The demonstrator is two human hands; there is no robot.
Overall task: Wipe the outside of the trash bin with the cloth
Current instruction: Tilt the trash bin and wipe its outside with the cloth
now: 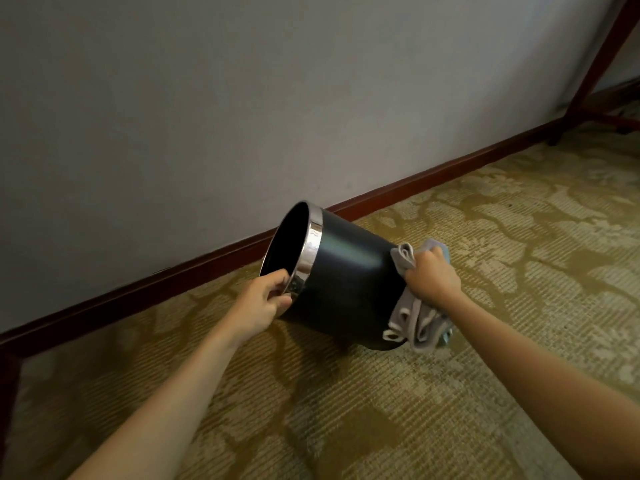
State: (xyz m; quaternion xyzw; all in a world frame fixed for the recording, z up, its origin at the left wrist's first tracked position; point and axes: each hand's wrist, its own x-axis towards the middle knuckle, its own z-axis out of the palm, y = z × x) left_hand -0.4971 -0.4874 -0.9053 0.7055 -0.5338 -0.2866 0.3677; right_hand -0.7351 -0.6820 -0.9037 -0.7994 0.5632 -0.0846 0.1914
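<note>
Trash bin [349, 271] tilted on carpet [450, 393] near baseboard [173, 275], opening facing left. Left hand [261, 304] grips chrome rim [310, 252]. Right hand [431, 277] clutches grey cloth [410, 322] against bin base.

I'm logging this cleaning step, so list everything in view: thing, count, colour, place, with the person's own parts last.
trash bin: one, black with a shiny silver rim band, tilted on the carpet near the wall, opening facing left
cloth: one, grey, bunched against the bin's base end, on the right
carpet: one, olive and beige pattern, covering the floor
wall: one, pale grey, behind the bin
baseboard: one, dark red-brown, along the foot of the wall
furniture legs: dark red-brown wood, upper right corner; count unclear
left hand: one, fingers curled round the bin's rim
right hand: one, gripping the cloth against the bin's base end
</note>
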